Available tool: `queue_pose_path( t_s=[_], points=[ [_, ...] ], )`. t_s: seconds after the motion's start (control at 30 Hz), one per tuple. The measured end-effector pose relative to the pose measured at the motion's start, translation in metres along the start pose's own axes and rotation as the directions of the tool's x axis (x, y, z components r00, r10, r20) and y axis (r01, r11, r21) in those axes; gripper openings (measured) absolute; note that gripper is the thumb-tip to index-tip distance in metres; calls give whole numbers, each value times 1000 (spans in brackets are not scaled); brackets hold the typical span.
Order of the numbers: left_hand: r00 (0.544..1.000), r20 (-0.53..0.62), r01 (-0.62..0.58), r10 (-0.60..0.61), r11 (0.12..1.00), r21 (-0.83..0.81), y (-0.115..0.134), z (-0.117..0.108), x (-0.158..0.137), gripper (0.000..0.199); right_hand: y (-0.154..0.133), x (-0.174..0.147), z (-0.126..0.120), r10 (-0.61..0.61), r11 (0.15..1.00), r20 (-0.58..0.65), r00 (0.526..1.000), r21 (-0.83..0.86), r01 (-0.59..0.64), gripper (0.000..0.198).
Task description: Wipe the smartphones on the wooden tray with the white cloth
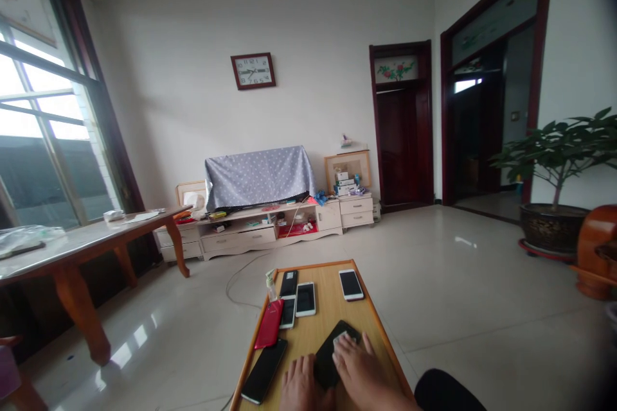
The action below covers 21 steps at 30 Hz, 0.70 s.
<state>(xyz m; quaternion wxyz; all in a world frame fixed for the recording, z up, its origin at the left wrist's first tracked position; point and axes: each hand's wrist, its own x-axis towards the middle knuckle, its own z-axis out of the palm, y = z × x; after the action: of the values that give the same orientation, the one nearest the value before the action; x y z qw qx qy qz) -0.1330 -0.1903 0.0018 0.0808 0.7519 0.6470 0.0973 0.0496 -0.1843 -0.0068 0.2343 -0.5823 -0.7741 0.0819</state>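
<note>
Dark phone [328,356] lies tilted on the wooden table [332,292], bottom centre of frame, between the two hands. Right hand [359,366] is over its right side, fingers extended on a small white cloth [340,337] against the phone's upper part; can't tell if they pinch the cloth. Left hand [301,382] sits at the phone's lower-left edge, fingers slightly bent; can't tell if it grips or just touches. Black phone [265,370] is just left of that hand, red phone [270,324] above it. White-framed phone [351,284] sits near the table's far right corner, well apart from both hands.
</note>
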Motion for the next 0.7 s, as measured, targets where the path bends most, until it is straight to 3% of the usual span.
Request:
queue_pose_path(
  t_s=[0.1, 0.27, 0.37, 0.43, 0.5, 0.6, 0.7],
  points=[
    [1000, 5, 3, -3, 1000, -3, 2, -1, 0, 66, 1, 7, -9, 118, 992, -13, 993, -35, -118, 55],
    [1000, -3, -6, 6, 1000, 3, -5, 5, 2, 54, -23, -6, 11, -160, 979, 149, 976, 147, 138, 48],
    [999, -33, -14, 14, 1000, -11, -4, 6, 0, 51, -27, -9, 9, -226, 962, 165, 960, 195, 193, 45],
    [999, -46, -10, 10, 1000, -5, 0, 3, -3, 53, -20, -2, -1, -173, 976, 122, 977, 152, 153, 48],
    [999, -49, -3, 3, 1000, 4, 6, -1, -5, 59, -9, 9, -12, -35, 997, 64, 997, 78, 30, 50],
    [1000, -28, 14, -14, 1000, 5, 11, -5, -6, 65, -3, 20, -14, 142, 990, -6, 990, 14, -142, 53],
    [999, -35, 4, -5, 1000, -8, 7, -3, -5, 59, -16, 12, 1, 28, 998, 50, 998, 54, -31, 51]
  ],
)
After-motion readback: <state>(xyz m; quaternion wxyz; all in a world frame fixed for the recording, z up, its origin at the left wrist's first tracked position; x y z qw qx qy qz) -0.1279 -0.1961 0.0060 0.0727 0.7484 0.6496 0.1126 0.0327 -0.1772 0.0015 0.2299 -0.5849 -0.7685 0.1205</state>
